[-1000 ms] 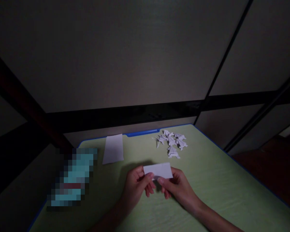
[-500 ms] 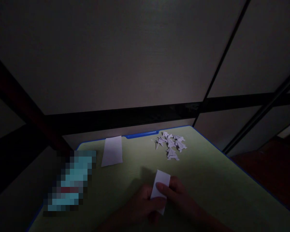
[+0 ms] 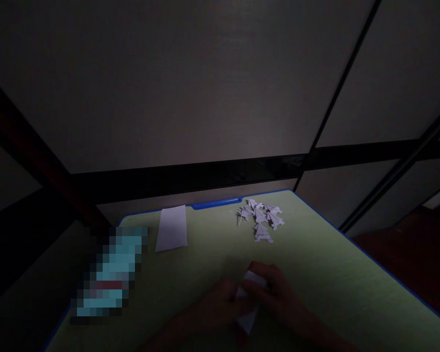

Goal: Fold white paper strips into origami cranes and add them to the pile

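Observation:
The scene is dim. A small white paper slip (image 3: 250, 303) lies on the green table (image 3: 322, 274) near its front edge, mostly covered by my hands. My left hand (image 3: 220, 305) presses on the slip's left side with its fingers curled. My right hand (image 3: 273, 288) lies over the slip's top right, fingers bent down onto it. Both hands pinch the paper against the table top. Only the slip's middle and lower tip show.
A pile of several small folded white paper figures (image 3: 260, 217) lies at the back right of the table. A stack of white paper slips (image 3: 172, 227) sits at the back left. A blurred blue object (image 3: 110, 274) lies at the left edge. Dark wall panels stand behind.
The slip was held up flat between both hands; it has been turned upright and brought down onto the table, and both hands have closed over it, covering more of it.

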Tool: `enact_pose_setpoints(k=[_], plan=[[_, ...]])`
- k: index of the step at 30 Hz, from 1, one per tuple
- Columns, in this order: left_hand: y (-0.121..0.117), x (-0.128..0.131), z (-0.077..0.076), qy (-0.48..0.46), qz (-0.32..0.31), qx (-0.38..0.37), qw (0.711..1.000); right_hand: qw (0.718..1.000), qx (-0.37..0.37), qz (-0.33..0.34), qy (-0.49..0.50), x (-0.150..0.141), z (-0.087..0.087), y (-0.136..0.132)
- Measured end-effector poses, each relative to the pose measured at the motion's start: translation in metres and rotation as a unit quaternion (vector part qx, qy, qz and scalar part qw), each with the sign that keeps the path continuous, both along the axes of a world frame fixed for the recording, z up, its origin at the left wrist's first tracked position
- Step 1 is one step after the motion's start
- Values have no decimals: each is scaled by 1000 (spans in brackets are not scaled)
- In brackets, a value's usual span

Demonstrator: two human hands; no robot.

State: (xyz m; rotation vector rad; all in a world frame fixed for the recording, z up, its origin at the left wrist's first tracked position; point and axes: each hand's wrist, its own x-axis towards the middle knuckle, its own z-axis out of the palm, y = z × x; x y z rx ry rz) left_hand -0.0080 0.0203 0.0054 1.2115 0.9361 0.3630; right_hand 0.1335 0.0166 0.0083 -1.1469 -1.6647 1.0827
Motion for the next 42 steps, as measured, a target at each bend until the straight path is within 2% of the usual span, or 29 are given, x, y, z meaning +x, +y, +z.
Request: enact_pose_setpoints(k=[3, 6, 9, 12, 18, 21, 25, 27, 31, 35, 38, 40, 42], plan=[[-2, 4, -6, -46, 64, 21, 997, 1000, -5, 10, -23, -1, 0, 0], [-1, 4, -11, -85, 157, 48, 983, 1000, -25, 1, 7, 1, 0, 5], [3, 2, -14, -109, 196, 66, 972, 998, -53, 9, 38, 3, 0, 8], [6, 1, -13, -105, 190, 74, 973, 995, -69, 47, 51, 4, 2, 9], [2, 2, -15, -94, 130, 79, 984, 991, -79, 103, 21, 4, 4, 7], [1, -1, -14, -81, 118, 86, 986, 994, -59, 95, -10, 1, 0, 7], [3, -4, -9, -60, 114, 125, 984, 993, -73, 96, -6, 1, -1, 9], [3, -5, -7, -60, 120, 128, 983, 993, -81, 84, 5, 2, 1, 10], [4, -4, -7, -69, 99, 78, 990, 992, -110, 48, 39, 7, 5, 11], [5, -3, -8, -94, 95, 65, 989, 991, -118, 25, 66, 14, 4, 17], [7, -5, -10, -128, 108, 53, 985, 988, -96, -46, 113, 23, 3, 24], [9, -6, -12, -157, 136, 49, 977, 982, -76, -99, 143, 28, 3, 28], [11, -7, -12, -186, 164, 50, 967, 977, -72, -125, 159, 28, 4, 27]])
